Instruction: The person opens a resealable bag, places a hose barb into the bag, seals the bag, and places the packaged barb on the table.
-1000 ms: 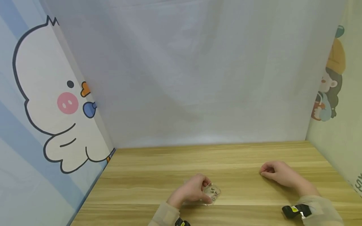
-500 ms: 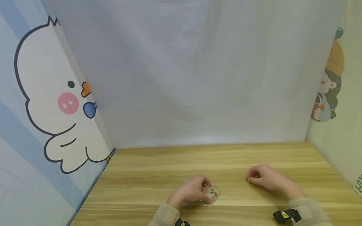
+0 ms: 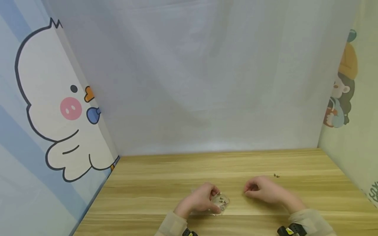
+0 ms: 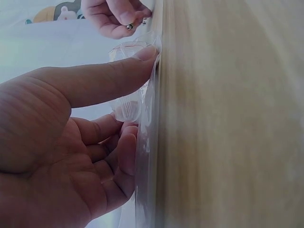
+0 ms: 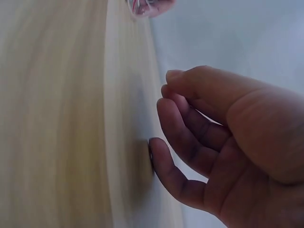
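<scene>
My left hand (image 3: 200, 198) holds a clear plastic bag (image 3: 223, 200) on the table. Several small metal pieces show through its film. In the left wrist view the thumb presses one side of the clear bag (image 4: 127, 109), with curled fingers at the other side and the film bulging between. To the right, my right hand (image 3: 262, 190) hovers low over the wood, thumb and forefinger together. A tiny shiny metal piece (image 4: 129, 26) shows at these fingertips in the left wrist view; its exact kind is too small to tell. The right wrist view hides it behind the fingers.
A few small metal pieces (image 3: 276, 175) lie on the wooden table (image 3: 165, 167) just beyond the right hand. A pale grey curtain (image 3: 206, 82) hangs along the back edge. Printed cartoon panels stand at both sides.
My right hand has moved left toward the bag, uncovering the small metal pieces behind it. The left hand and the bag stay nearly still.
</scene>
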A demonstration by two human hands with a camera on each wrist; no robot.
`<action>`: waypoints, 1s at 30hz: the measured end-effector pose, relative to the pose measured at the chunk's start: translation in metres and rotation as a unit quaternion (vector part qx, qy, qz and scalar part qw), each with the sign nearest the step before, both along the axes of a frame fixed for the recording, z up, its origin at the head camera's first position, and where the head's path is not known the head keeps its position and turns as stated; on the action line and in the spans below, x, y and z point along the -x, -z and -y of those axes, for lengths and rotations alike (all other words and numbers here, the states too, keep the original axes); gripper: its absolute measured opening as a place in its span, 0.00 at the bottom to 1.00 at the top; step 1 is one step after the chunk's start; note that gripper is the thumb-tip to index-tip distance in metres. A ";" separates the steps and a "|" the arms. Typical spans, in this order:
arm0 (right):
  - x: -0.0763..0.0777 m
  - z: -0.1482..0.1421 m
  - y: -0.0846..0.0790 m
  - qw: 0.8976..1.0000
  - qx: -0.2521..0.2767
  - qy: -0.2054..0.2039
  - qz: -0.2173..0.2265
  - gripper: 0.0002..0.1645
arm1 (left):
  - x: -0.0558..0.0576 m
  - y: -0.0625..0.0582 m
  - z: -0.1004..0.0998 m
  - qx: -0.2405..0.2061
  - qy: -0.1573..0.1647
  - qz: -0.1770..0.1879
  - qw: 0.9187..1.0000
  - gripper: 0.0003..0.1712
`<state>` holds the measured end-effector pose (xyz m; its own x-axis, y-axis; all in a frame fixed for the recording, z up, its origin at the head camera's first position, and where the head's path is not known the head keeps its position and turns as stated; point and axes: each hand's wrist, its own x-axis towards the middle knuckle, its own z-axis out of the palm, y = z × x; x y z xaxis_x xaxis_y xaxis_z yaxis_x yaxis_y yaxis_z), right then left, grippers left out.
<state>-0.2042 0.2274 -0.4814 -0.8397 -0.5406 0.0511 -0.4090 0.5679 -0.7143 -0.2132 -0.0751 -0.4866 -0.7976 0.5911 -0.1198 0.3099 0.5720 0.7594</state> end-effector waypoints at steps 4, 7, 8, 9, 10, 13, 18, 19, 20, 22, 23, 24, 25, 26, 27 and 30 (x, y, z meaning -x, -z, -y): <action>-0.004 0.013 -0.001 1.000 0.010 -0.002 0.004 0.04 | -0.001 0.000 0.000 -0.002 -0.003 0.001 1.000 0.32; -0.006 0.026 0.000 1.000 0.018 0.000 0.004 0.03 | -0.002 0.001 0.001 -0.002 -0.004 0.001 1.000 0.31; -0.007 0.030 0.000 1.000 0.022 0.000 0.006 0.03 | -0.002 0.001 0.001 0.000 -0.003 0.001 1.000 0.31; -0.008 0.035 0.000 1.000 0.027 0.000 0.008 0.03 | -0.002 0.001 0.001 0.002 -0.003 0.000 1.000 0.32; -0.008 0.040 0.001 0.999 0.032 -0.001 0.008 0.03 | -0.001 0.001 0.001 0.003 -0.002 -0.001 1.000 0.32; -0.010 0.053 0.002 0.999 0.048 -0.005 0.011 0.04 | 0.000 0.001 0.002 0.008 0.001 -0.002 1.000 0.32; -0.010 0.070 0.004 0.998 0.065 -0.002 0.003 0.04 | 0.002 0.001 0.001 0.011 0.004 -0.003 1.000 0.32; -0.010 0.072 0.004 0.998 0.067 -0.002 0.001 0.04 | 0.003 0.001 0.001 0.011 0.004 -0.003 1.000 0.31; -0.010 0.074 0.005 0.998 0.069 -0.002 -0.001 0.04 | 0.003 0.001 0.001 0.012 0.004 -0.004 1.000 0.31; -0.010 0.076 0.004 0.997 0.072 -0.006 -0.006 0.03 | 0.003 0.001 0.001 0.013 0.005 -0.007 1.000 0.31; -0.010 0.077 0.004 0.997 0.072 -0.008 -0.007 0.03 | 0.003 0.001 0.001 0.013 0.004 -0.007 1.000 0.31; -0.010 0.077 0.004 0.997 0.073 -0.010 -0.007 0.03 | 0.003 0.001 0.001 0.012 0.005 -0.006 1.000 0.31; -0.010 0.078 0.004 0.997 0.074 -0.011 -0.005 0.03 | 0.003 0.001 0.001 0.013 0.004 -0.006 1.000 0.32; -0.010 0.078 0.003 0.997 0.075 -0.012 -0.003 0.03 | 0.003 0.001 0.001 0.013 0.004 -0.007 1.000 0.32; -0.010 0.078 0.003 0.997 0.078 -0.012 -0.001 0.04 | 0.003 0.000 0.001 0.013 0.004 -0.007 1.000 0.32; -0.011 0.077 0.003 0.997 0.082 -0.010 0.003 0.04 | 0.003 0.000 0.001 0.016 0.005 -0.007 1.000 0.32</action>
<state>-0.1935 0.1500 -0.4844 -0.8298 -0.5412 0.1357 -0.4147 0.4354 -0.7990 -0.2161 -0.0759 -0.4867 -0.7939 0.5945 -0.1278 0.3259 0.5934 0.7360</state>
